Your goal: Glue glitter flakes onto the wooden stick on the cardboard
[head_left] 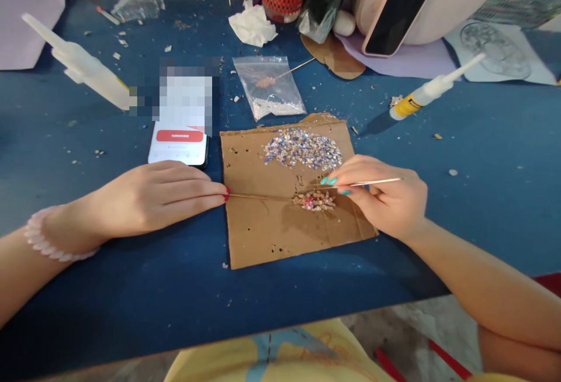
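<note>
A brown cardboard sheet (272,224) lies on the blue table. A heap of shiny sequins (302,148) sits on its far part. My left hand (162,195) rests flat beside the sheet's left edge, fingers together, pinching the end of a long thin wooden stick (258,197). The stick's far end carries a cluster of pink and silver sequins (314,200). My right hand (381,195) is closed on a second thin stick (377,181), its tip over that cluster.
A phone (179,142) lies left of the cardboard. Behind it are a clear bag of sequins (269,93), crumpled tissue (253,24), a glue bottle (423,94) at right and another white bottle (83,66) at left. Scraps litter the table.
</note>
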The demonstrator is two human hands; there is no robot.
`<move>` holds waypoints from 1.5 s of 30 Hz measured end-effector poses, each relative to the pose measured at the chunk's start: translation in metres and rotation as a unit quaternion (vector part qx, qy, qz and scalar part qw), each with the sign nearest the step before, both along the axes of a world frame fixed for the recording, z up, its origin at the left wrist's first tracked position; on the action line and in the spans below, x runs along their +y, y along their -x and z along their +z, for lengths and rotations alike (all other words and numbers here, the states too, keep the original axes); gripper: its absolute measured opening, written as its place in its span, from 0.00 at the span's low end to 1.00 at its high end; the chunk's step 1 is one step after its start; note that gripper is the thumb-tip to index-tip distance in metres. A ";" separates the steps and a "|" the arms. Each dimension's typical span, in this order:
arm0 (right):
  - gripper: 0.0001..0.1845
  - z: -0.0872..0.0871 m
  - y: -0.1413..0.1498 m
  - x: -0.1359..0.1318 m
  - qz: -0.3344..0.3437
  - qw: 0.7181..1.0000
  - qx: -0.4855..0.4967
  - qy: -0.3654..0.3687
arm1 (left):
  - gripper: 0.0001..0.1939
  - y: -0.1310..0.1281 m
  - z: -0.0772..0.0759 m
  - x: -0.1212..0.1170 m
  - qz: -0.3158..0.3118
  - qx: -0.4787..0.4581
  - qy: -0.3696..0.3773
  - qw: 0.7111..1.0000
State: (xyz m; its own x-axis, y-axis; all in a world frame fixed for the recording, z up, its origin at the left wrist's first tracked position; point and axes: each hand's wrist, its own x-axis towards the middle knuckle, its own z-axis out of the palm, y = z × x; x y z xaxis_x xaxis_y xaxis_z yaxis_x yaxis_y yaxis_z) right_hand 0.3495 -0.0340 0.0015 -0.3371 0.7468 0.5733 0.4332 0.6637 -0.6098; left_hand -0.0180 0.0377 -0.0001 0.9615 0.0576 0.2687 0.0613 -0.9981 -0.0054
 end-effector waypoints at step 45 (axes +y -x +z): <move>0.07 -0.004 -0.011 0.055 -0.068 0.994 -0.068 0.044 | 0.21 -0.003 -0.001 -0.003 0.020 -0.015 0.069 0.997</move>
